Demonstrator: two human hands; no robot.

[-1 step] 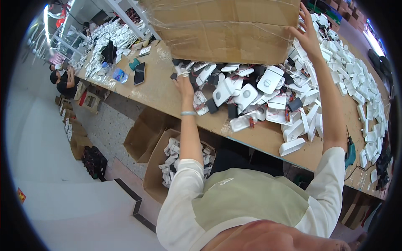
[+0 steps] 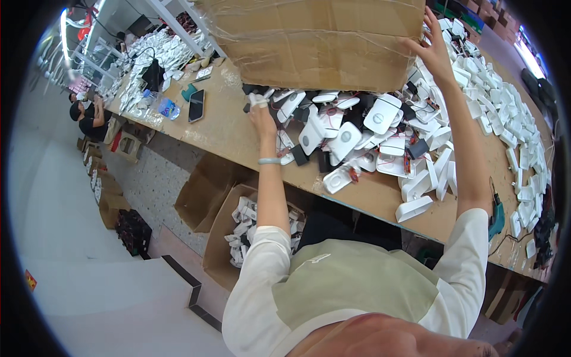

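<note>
White plastic housings [image 2: 345,141] have slid slightly down-left at centre frame. The right hand [image 2: 438,55], fingers spread, braces the cardboard carton [image 2: 327,47], upper centre; the left hand's [image 2: 262,123] grip is unclear. Tipping-out seems underway; next calls for steady support.

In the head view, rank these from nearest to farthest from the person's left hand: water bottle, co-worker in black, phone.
From the left hand:
1. Phone, to its left, on the table.
2. Water bottle, left of the phone.
3. Co-worker in black, far left.
</note>
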